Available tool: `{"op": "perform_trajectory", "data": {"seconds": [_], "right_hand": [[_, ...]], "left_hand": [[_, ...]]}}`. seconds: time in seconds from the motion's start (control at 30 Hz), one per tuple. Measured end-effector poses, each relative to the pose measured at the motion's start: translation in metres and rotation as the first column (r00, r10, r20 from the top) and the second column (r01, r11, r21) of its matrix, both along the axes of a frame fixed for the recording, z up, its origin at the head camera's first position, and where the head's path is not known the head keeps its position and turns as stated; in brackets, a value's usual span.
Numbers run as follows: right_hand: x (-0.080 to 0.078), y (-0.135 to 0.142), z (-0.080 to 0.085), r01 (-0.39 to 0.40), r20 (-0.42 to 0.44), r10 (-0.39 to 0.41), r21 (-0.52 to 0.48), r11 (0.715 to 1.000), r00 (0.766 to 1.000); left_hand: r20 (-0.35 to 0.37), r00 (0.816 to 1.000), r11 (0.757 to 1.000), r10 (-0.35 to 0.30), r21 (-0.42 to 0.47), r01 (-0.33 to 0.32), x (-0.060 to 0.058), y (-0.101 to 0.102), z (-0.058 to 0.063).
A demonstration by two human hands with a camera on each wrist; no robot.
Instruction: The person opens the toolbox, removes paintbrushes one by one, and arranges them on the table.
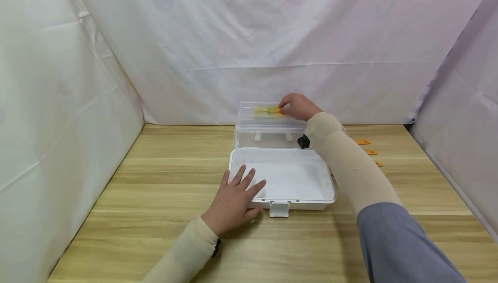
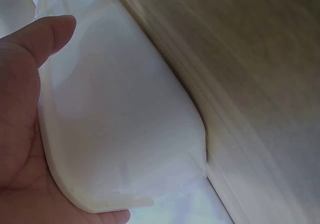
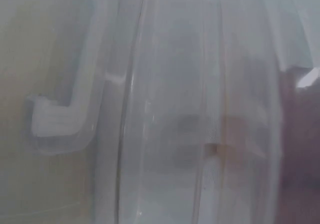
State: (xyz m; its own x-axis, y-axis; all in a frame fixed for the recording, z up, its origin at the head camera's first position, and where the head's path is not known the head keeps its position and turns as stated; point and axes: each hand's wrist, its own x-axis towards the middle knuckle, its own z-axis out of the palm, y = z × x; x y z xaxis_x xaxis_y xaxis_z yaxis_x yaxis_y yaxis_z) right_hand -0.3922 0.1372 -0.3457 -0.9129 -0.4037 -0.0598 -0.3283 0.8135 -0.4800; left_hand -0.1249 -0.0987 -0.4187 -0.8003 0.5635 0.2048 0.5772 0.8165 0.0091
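Observation:
An open white plastic box (image 1: 288,179) with a clear lid (image 1: 249,121) raised at its back stands on the table. My left hand (image 1: 232,203) rests with spread fingers over the box's near left corner. In the left wrist view its thumb lies against the box's white outer wall (image 2: 120,109). At the raised lid, my right hand (image 1: 297,106) pinches the orange handle of a paintbrush with pale bristles (image 1: 260,112), held level across the lid. Blurred clear plastic (image 3: 170,109) fills the right wrist view, with the hand partly visible at its right edge.
Several orange handles (image 1: 362,142) lie in a row on the wooden table (image 1: 171,179), right of the box and partly hidden by the right forearm. A white latch (image 1: 279,209) hangs at the box's front. White cloth (image 1: 218,36) hangs behind and at both sides.

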Motion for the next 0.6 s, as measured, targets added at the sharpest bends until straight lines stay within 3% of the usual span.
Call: {"op": "perform_trajectory", "data": {"seconds": [0.33, 0.6], "right_hand": [[-0.0008, 0.0001, -0.0084, -0.064, -0.098, 0.061, -0.032, 0.997, 0.993], [0.0006, 0.0038, -0.0078, -0.144, -0.193, 0.136, -0.03, 0.989, 0.972]], "left_hand": [[-0.002, 1.0, 1.0, 0.006, 0.001, -0.006, -0.002, 0.0002, -0.002], [-0.034, 0.999, 1.0, -0.001, 0.026, 0.002, -0.005, 0.0007, -0.0059]]}}
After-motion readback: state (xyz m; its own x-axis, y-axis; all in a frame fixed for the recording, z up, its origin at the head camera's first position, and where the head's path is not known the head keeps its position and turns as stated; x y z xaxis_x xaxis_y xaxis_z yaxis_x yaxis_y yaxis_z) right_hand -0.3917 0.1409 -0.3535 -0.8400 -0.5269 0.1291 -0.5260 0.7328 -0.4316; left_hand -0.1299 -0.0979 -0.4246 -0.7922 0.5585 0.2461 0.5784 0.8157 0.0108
